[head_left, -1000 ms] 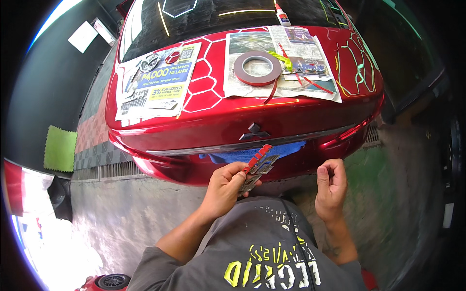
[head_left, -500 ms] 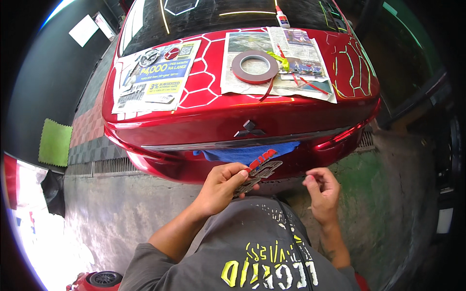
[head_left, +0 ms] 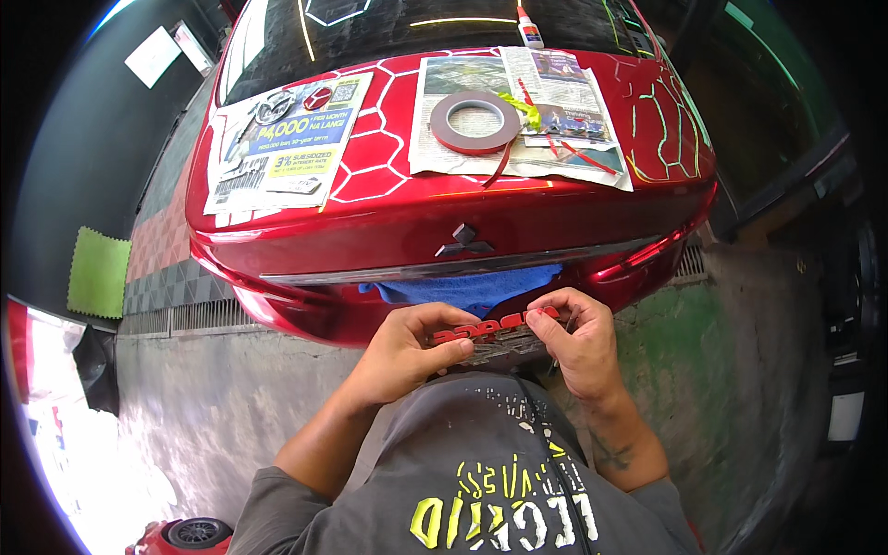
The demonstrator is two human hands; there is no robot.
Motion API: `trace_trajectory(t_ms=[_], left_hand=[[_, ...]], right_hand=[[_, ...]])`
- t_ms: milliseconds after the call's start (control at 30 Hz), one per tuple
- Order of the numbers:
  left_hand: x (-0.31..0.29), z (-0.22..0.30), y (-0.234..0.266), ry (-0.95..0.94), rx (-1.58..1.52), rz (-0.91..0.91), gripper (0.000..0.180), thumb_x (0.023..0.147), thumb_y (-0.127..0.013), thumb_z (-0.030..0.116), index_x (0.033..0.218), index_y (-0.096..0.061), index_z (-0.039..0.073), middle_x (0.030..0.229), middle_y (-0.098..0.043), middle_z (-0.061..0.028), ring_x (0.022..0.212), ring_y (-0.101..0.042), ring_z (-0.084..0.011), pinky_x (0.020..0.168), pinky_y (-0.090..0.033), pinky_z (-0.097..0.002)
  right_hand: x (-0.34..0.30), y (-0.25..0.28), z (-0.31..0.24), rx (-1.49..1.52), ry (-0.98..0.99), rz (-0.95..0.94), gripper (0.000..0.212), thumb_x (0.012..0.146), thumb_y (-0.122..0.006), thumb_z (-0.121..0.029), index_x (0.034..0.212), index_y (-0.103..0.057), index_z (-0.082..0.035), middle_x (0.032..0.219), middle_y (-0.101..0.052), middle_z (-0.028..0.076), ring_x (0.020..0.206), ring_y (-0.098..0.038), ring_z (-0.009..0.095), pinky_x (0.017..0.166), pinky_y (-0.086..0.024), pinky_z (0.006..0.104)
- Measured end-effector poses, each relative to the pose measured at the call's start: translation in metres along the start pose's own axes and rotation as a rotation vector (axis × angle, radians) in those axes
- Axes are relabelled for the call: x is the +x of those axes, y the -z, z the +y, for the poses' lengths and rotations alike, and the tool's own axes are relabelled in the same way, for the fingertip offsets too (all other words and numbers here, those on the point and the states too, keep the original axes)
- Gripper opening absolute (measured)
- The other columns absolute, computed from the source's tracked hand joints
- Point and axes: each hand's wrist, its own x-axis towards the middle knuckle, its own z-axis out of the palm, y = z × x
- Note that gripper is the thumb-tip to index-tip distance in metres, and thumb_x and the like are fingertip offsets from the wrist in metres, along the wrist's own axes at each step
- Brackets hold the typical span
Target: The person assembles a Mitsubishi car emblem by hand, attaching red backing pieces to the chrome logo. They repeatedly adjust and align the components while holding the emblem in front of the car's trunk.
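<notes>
Your left hand [head_left: 407, 353] is gripping the left end of a red-faced emblem strip [head_left: 495, 330], thumb below and fingers above. Your right hand [head_left: 579, 347] is pinching the strip's right end between thumb and index finger, so the piece is lying level between your hands, in front of your shirt [head_left: 462, 416]. A greyish openwork part is showing along its lower side, probably metal, though blur is obscuring its detail. Beyond the hands, a blue cloth [head_left: 462, 289] is hanging below the trunk lid [head_left: 370, 227] of a red car, whose three-pointed badge [head_left: 464, 242] is facing you. On the lid, the right-hand newspaper [head_left: 444, 79] is carrying a tape roll [head_left: 442, 122], a crumpled yellow-green piece [head_left: 525, 113] and thin red strips [head_left: 592, 160]; the left-hand newspaper [head_left: 305, 165] is carrying a silvery emblem [head_left: 275, 108] and a red round badge [head_left: 317, 98]. A white glue bottle [head_left: 530, 34] is standing farther back.
</notes>
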Motion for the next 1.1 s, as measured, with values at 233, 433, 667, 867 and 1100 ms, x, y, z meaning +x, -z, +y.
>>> trace_trajectory(t_ms=[233,433,667,867,1100], left_hand=[[0.008,-0.005,0.002,0.049,0.046,0.037,0.026,0.098,-0.077,0.014,0.115,-0.073,-0.005,0.103,-0.075,-0.0052,0.091,-0.066,-0.007,0.079,-0.054,-0.025],[0.013,-0.006,-0.013,-0.39,0.639,0.248,0.014,0.089,-0.08,0.009,0.101,-0.077,0.005,0.096,-0.075,-0.0035,0.09,-0.07,-0.0188,0.079,-0.054,-0.0338],[0.015,-0.009,-0.032,-1.187,1.276,0.421,0.03,0.071,-0.087,0.011,0.099,-0.079,0.019,0.106,-0.075,0.0022,0.11,-0.067,-0.0261,0.09,-0.05,-0.0439],[0.018,-0.019,-0.054,-1.142,1.191,0.619,0.036,0.067,-0.092,0.003,0.096,-0.076,0.015,0.113,-0.072,-0.0099,0.112,-0.066,-0.0344,0.093,-0.055,-0.0448],[0.023,-0.031,-0.083,-1.036,1.186,0.792,0.035,0.072,-0.087,-0.002,0.1,-0.074,0.014,0.114,-0.071,-0.01,0.113,-0.067,-0.035,0.095,-0.054,-0.0442]], right_hand=[[0.003,-0.001,0.005,0.006,-0.015,-0.017,0.014,0.096,-0.077,-0.005,0.107,-0.074,0.003,0.09,-0.074,0.003,0.078,-0.064,0.003,0.07,-0.05,0.0194],[0.006,0.013,0.019,-0.091,0.189,-0.09,0.025,0.096,-0.079,-0.005,0.119,-0.072,0.001,0.095,-0.072,0.001,0.069,-0.054,-0.001,0.066,-0.047,0.0175],[0.004,0.041,0.02,0.313,-0.06,-0.205,0.04,0.101,-0.072,-0.006,0.136,-0.06,0.006,0.095,-0.075,0.004,0.075,-0.062,0.002,0.064,-0.047,0.0161],[-0.004,0.06,0.006,0.101,0.17,-0.06,0.033,0.099,-0.074,-0.001,0.13,-0.066,0.006,0.1,-0.076,0.006,0.086,-0.066,0.003,0.074,-0.051,0.0162],[-0.004,0.101,-0.003,0.091,0.177,-0.088,0.035,0.097,-0.075,0.001,0.131,-0.066,0.006,0.101,-0.076,0.007,0.086,-0.066,0.003,0.073,-0.051,0.0161]])
